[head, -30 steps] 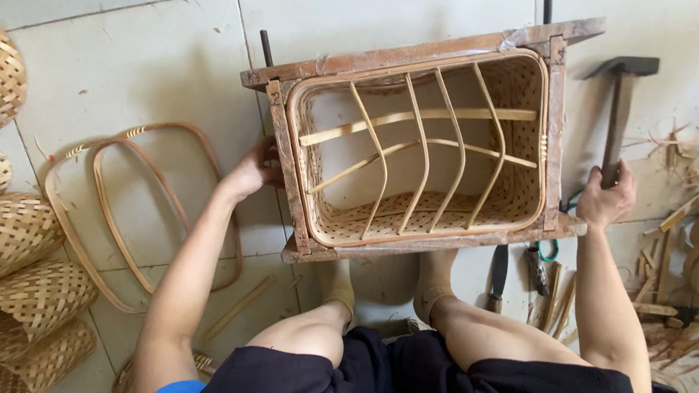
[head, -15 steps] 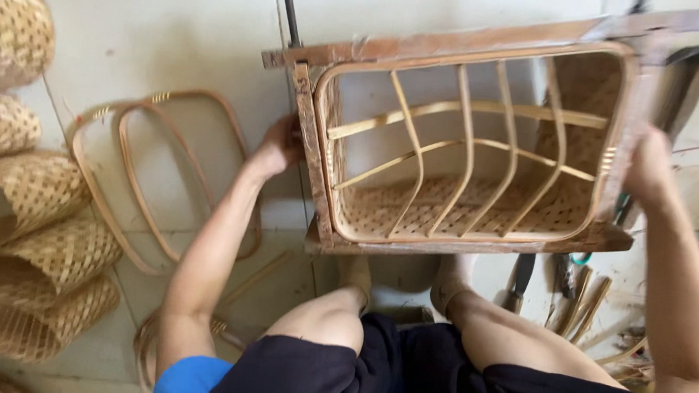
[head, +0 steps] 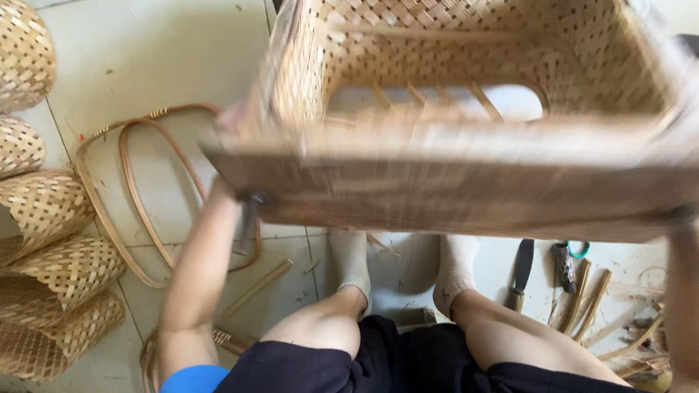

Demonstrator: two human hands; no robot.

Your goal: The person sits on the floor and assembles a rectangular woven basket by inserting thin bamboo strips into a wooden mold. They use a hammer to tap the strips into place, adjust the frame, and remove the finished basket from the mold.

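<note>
Woven basket in its wooden frame [head: 470, 139] is lifted and tilted between both hands, fingers hidden behind the frame so grip unclear; a slip risks dropping it onto the feet [head: 402, 267] below.

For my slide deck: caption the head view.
Seated person lifts a woven bamboo basket on its wooden frame above the tiled floor.
</note>
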